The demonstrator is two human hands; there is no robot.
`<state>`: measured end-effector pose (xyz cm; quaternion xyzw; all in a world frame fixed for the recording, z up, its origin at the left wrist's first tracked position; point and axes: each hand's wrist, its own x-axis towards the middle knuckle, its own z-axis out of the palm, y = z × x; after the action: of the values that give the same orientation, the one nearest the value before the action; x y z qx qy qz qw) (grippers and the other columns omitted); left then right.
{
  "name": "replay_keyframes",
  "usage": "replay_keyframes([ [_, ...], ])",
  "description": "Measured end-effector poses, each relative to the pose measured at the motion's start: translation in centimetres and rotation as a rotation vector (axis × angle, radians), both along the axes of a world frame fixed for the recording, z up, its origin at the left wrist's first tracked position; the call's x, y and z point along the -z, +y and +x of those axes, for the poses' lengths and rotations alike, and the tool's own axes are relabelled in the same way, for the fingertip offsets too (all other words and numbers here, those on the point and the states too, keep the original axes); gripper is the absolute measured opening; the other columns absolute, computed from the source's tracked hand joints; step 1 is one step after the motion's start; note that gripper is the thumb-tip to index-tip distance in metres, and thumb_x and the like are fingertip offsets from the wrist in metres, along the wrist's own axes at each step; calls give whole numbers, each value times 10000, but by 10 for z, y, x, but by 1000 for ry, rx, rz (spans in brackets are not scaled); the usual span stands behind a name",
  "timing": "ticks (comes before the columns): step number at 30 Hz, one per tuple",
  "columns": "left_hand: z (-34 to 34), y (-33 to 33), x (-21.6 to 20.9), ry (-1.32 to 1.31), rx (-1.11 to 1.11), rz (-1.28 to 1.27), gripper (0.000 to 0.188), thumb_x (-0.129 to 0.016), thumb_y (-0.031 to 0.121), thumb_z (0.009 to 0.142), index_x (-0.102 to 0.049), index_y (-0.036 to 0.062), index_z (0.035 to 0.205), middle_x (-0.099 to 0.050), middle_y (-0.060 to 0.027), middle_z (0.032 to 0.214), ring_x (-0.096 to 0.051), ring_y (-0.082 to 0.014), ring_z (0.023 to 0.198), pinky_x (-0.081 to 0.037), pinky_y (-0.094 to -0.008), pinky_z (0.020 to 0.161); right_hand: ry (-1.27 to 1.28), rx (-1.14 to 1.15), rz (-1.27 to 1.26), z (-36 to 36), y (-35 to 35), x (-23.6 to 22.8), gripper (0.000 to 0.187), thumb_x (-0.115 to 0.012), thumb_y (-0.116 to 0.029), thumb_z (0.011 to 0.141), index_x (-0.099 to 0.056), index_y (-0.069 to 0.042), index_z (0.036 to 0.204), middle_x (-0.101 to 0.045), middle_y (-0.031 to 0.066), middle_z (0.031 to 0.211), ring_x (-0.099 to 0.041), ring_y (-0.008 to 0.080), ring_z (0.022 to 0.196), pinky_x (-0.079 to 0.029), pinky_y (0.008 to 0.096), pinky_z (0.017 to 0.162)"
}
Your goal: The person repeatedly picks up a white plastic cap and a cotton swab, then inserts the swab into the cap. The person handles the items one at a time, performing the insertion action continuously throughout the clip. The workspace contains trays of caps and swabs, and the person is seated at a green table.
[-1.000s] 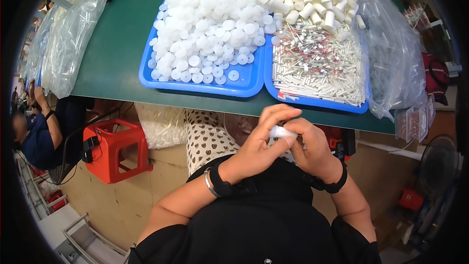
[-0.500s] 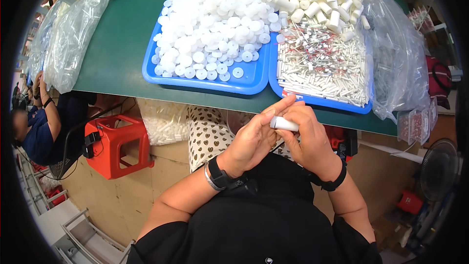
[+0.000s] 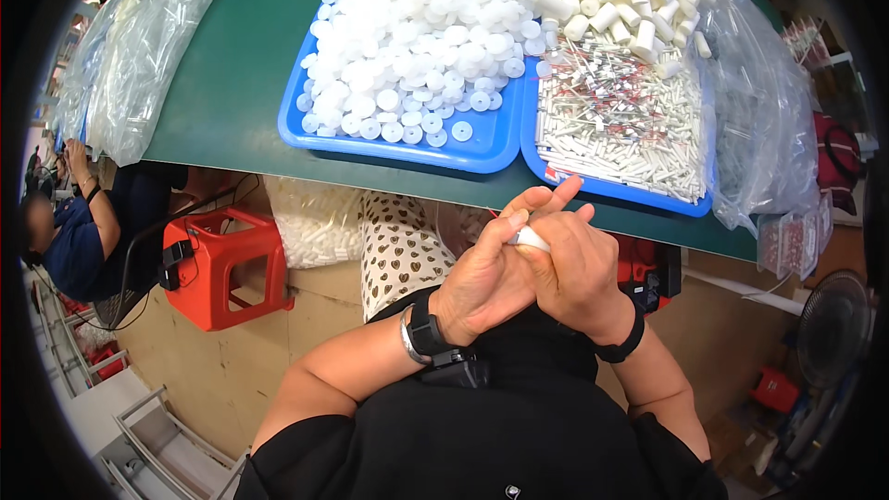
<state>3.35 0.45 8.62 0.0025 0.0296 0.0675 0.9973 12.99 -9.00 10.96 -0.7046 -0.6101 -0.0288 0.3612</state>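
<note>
My two hands meet over my lap, close to the table's front edge. A small white cylinder [image 3: 532,239] is between them, partly covered by fingers. My right hand [image 3: 585,278] is wrapped round it, with the thumb along its side. The thumb and a finger of my left hand [image 3: 483,285] pinch at its left end, while other left fingers stretch beyond. Past my hands, a blue tray [image 3: 622,203] holds thin white sticks [image 3: 639,153], wired pieces [image 3: 622,83] and larger white cylinders [image 3: 607,18].
Left of that tray, another blue tray [image 3: 486,153] holds translucent white discs [image 3: 407,65]. Plastic bags lie on the green table [image 3: 213,111]. A red stool [image 3: 199,273] stands at left, near another person [image 3: 88,231]. A fan [image 3: 831,329] is at right.
My right hand has turned and moved left, covering more of the white cylinder. My left thumb and finger now close at its end. The view has shifted slightly.
</note>
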Motion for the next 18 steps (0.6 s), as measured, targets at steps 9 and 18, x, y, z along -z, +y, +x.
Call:
replay_keyframes([
  [9, -1, 0, 7, 159, 32, 139, 466, -347, 340, 1049, -379, 81, 1434, -375, -104, 1502, -357, -275, 1379, -288, -435, 1153, 271, 62, -68, -1, -11, 17, 204, -631, -83, 891, -539, -5, 1056, -625, 147, 902, -643, 338, 743, -511, 403, 617],
  [18, -2, -8, 5, 144, -72, 402, 564, -281, 461, 1045, -319, 79, 1458, -379, -120, 1487, -400, -306, 1347, -348, -435, 1121, 258, 109, -57, -19, 0, 9, 177, -566, -66, 937, -520, 3, 1094, -633, 172, 895, -644, 349, 733, -504, 390, 620],
])
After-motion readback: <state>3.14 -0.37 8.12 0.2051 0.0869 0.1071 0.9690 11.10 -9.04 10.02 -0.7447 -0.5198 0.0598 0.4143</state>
